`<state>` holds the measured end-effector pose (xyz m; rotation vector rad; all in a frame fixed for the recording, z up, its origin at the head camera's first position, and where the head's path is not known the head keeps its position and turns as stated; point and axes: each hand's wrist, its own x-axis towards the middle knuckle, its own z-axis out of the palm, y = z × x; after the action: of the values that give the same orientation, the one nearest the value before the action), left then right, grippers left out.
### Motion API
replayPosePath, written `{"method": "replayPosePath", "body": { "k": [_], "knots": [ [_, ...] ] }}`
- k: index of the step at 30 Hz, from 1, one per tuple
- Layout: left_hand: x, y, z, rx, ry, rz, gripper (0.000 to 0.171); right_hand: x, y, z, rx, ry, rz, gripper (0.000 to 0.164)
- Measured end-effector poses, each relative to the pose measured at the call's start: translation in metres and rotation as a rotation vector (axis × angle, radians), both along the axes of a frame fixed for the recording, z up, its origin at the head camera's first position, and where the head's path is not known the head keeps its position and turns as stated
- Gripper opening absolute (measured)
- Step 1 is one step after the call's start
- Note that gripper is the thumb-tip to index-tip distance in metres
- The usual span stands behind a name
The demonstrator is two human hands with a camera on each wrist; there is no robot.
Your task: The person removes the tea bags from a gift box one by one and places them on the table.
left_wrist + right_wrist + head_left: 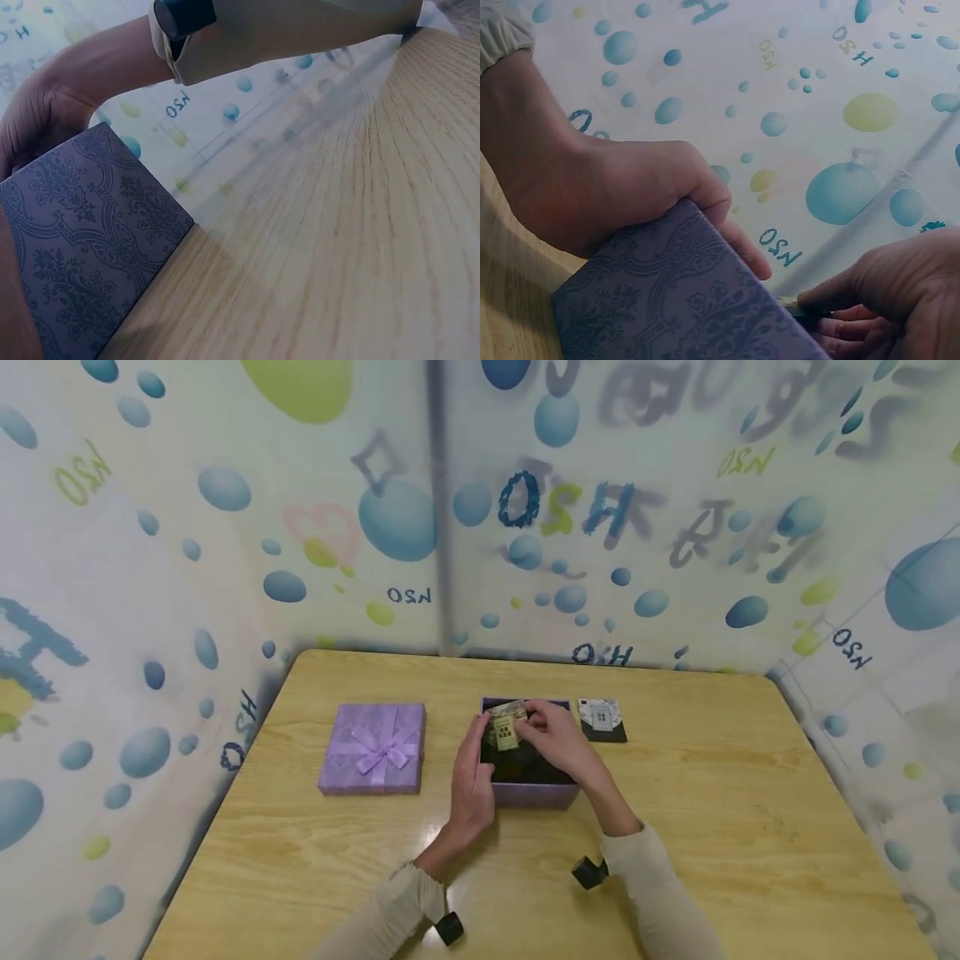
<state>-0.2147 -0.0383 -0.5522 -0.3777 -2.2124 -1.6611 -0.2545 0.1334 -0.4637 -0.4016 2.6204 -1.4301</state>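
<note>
An uncovered purple box [534, 795] with a dark interior stands on the table. My left hand [472, 777] holds its left side, fingers stretched along the wall and thumb at the rim. Over the box opening, my right hand [555, 739] pinches a small flat packet with a yellow label [506, 733]. Only a thin edge of the packet [789, 301] shows past the box wall in the right wrist view, beside the right thumb. The patterned box side [82, 225] fills the lower left of the left wrist view. The box's contents are mostly too dark to tell.
A purple lid with a ribbon bow [375, 749] lies left of the box. Just right of the box lies a flat black-and-white square packet [602, 720] with a pale label. The wooden table [712, 810] meets a patterned curtain [510, 602] at its back edge.
</note>
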Motion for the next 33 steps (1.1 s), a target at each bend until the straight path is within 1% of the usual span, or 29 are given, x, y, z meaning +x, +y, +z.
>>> {"method": "replayPosePath", "body": {
  "k": [3, 9, 12, 17, 24, 29, 33],
  "knots": [
    [0.003, 0.0, -0.002, 0.0, -0.01, -0.001, 0.079, 0.003, 0.004, 0.003, -0.043, -0.031, -0.016, 0.044],
    [0.006, 0.001, -0.004, 0.029, -0.029, -0.018, 0.08, 0.003, 0.013, 0.008, -0.073, -0.059, -0.035, 0.051],
    [0.006, 0.001, -0.004, 0.035, -0.042, -0.02, 0.08, 0.0, 0.019, 0.008, -0.071, -0.047, -0.042, 0.052],
    [0.005, 0.001, -0.003, 0.025, -0.053, -0.008, 0.079, -0.005, 0.031, 0.009, -0.064, -0.017, -0.055, 0.047],
    [0.003, 0.002, -0.002, 0.037, -0.03, -0.006, 0.08, -0.009, 0.046, 0.013, -0.083, -0.035, -0.085, 0.051],
    [0.003, 0.002, -0.001, 0.033, -0.031, -0.011, 0.08, -0.009, 0.058, 0.016, -0.122, -0.028, -0.079, 0.052],
    [0.003, 0.002, 0.001, 0.032, -0.032, -0.014, 0.078, -0.011, 0.067, 0.016, -0.114, -0.021, -0.11, 0.054]
  ]
}}
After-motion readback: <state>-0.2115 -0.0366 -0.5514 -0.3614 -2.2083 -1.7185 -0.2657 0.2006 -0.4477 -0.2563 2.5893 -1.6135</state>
